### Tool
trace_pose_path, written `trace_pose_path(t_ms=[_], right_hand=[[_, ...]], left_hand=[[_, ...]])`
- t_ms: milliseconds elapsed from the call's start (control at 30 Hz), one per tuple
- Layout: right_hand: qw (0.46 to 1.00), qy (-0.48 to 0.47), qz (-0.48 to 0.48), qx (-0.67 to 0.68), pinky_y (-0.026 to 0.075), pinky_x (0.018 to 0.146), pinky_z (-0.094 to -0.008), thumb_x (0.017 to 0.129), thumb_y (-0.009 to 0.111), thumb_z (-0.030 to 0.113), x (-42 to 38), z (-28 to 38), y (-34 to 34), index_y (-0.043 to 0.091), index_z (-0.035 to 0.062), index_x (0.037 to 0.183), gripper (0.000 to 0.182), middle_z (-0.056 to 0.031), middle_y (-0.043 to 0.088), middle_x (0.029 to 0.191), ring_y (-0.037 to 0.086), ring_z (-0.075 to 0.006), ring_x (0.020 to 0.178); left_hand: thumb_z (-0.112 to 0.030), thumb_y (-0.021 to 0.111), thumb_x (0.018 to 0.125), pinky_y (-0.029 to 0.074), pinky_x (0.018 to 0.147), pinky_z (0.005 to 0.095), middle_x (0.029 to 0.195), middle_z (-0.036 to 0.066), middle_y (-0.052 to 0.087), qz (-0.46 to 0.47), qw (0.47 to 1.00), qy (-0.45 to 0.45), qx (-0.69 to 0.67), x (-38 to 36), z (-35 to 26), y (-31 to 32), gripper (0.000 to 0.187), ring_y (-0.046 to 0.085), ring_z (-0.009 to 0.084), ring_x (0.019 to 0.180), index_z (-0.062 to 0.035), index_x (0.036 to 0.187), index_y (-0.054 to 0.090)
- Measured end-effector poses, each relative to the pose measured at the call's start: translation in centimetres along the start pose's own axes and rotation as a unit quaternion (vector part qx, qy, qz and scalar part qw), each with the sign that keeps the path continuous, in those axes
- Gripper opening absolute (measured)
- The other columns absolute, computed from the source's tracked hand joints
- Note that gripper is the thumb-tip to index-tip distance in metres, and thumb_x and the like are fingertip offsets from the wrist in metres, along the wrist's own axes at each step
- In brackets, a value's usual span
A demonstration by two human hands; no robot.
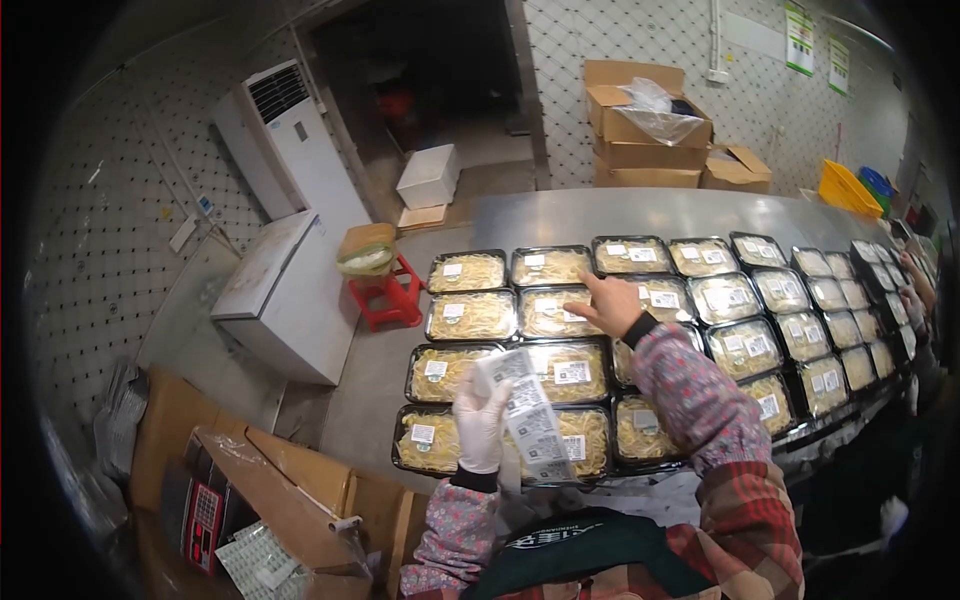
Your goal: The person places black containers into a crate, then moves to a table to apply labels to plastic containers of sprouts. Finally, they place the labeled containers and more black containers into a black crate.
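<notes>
My left hand (pixel 481 422), in a white glove, pinches a strip of printed labels (pixel 537 424) that hangs down over the nearest trays. My bare right hand (pixel 610 303) reaches over the second row, its fingers apart and its fingertips at a black tray of pale noodle-like food (pixel 545 312) under clear film. Whether a label is under those fingertips is too small to tell. Several trays stand in rows on the metal table. In the left column, a tray (pixel 473 316) bears one white label; other trays farther right bear two.
The metal table (pixel 640 212) reaches back to cardboard boxes (pixel 655 130). A yellow crate (pixel 850 188) stands at the far right, near another person's hand (pixel 918 275). Left are a red stool (pixel 388 293), a white chest (pixel 285 295) and an open carton (pixel 280 465).
</notes>
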State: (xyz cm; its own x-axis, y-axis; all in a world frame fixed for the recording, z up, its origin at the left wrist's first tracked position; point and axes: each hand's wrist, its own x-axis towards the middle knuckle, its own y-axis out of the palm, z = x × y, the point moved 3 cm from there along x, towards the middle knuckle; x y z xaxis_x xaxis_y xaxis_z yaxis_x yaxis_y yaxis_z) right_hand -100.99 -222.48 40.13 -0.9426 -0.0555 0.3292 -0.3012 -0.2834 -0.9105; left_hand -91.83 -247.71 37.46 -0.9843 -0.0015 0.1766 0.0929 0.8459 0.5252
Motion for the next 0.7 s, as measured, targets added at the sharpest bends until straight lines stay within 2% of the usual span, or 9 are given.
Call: trace_pose_path(t_ms=[67,100,133,300,400,467,567,667,700], right_hand=[[0.919,0.015,0.157,0.362,0.05,0.069,-0.035,0.083,0.066,0.043,-1.3,3.6,-2.4,0.062,-0.0006,0.11,0.051,-0.0119,0.069,0.081,0.065,-0.021,0.08],[0.87,-0.129,0.139,0.454,0.05,0.069,-0.0311,0.087,0.064,0.04,-2.0,5.0,-2.6,0.067,-0.0002,0.106,0.044,-0.0091,0.069,0.082,0.063,-0.0147,0.074],[0.839,-0.158,0.164,0.493,0.049,0.067,-0.028,0.086,0.067,0.029,-2.9,6.4,-3.5,0.068,-0.0008,0.102,0.034,-0.0064,0.069,0.081,0.062,-0.0118,0.071],[0.803,-0.034,0.225,0.551,0.047,0.064,-0.0214,0.08,0.075,0.013,-2.9,5.7,-2.8,0.071,0.0004,0.093,0.019,-0.0022,0.068,0.084,0.059,-0.0064,0.074],[0.859,-0.145,0.105,0.48,0.046,0.061,-0.0225,0.08,0.075,0.012,-3.5,6.4,-3.0,0.072,0.0023,0.086,0.013,-0.0017,0.067,0.079,0.058,-0.007,0.07],[0.86,-0.17,0.102,0.47,0.045,0.058,-0.0253,0.078,0.076,0.013,-3.5,7.3,-2.8,0.072,0.0044,0.087,0.013,-0.0036,0.066,0.073,0.058,-0.0094,0.066],[0.858,-0.214,0.102,0.456,0.048,0.063,-0.0289,0.078,0.073,0.012,-1.8,7.5,-1.8,0.071,0.0032,0.084,0.011,-0.0072,0.067,0.075,0.061,-0.0145,0.07],[0.844,-0.032,-0.009,0.535,0.048,0.059,-0.0256,0.081,0.072,0.016,6.4,0.2,1.2,0.072,0.0001,0.085,0.017,-0.0062,0.069,0.073,0.06,-0.0096,0.063],[0.872,0.021,-0.051,0.486,0.048,0.06,-0.026,0.08,0.072,0.017,9.3,-3.5,2.9,0.072,0.0007,0.085,0.017,-0.0058,0.069,0.072,0.06,-0.0103,0.063]], left_hand=[[0.001,0.064,0.084,0.051,0.079,0.0254,0.103,0.008,0.065,0.032,0.999,-0.028,0.028,0.6,1.5,-0.3,0.032,0.063,0.0131,0.09,-0.0005,0.116,0.058],[0.0,0.065,0.085,0.052,0.074,0.0236,0.097,0.007,0.068,0.031,0.998,-0.051,0.003,0.8,1.7,0.2,0.024,0.064,0.0115,0.082,-0.0005,0.109,0.062],[0.0,0.065,0.085,0.051,0.073,0.0226,0.097,0.006,0.067,0.037,0.997,-0.065,-0.003,0.8,1.6,0.6,0.021,0.063,0.0105,0.083,-0.0012,0.106,0.063],[-0.005,0.07,0.083,0.049,0.071,0.0202,0.097,0.007,0.067,0.052,0.995,-0.087,0.02,1.4,2.7,0.9,0.015,0.061,0.0083,0.084,-0.0025,0.097,0.066],[-0.01,0.076,0.079,0.048,0.072,0.0212,0.106,0.011,0.063,0.079,0.974,-0.04,0.208,2.8,3.1,-0.2,0.025,0.061,0.0117,0.088,-0.0012,0.1,0.065],[-0.003,0.07,0.08,0.05,0.079,0.0245,0.116,0.013,0.056,0.092,0.929,0.15,0.324,2.6,1.0,1.9,0.036,0.06,0.0159,0.095,0.0015,0.113,0.056],[0.003,0.065,0.08,0.05,0.081,0.0266,0.117,0.012,0.056,0.074,0.987,0.01,0.141,1.9,2.0,3.4,0.045,0.06,0.0167,0.096,0.0026,0.122,0.048],[0.003,0.066,0.081,0.052,0.076,0.0245,0.108,0.011,0.06,0.034,0.99,-0.079,0.112,2.0,2.7,2.0,0.044,0.062,0.0136,0.087,0.0037,0.121,0.048],[0.002,0.064,0.084,0.052,0.073,0.0233,0.096,0.007,0.064,0.032,0.988,-0.067,0.138,1.8,1.7,1.8,0.029,0.063,0.011,0.081,0.0028,0.111,0.055]])
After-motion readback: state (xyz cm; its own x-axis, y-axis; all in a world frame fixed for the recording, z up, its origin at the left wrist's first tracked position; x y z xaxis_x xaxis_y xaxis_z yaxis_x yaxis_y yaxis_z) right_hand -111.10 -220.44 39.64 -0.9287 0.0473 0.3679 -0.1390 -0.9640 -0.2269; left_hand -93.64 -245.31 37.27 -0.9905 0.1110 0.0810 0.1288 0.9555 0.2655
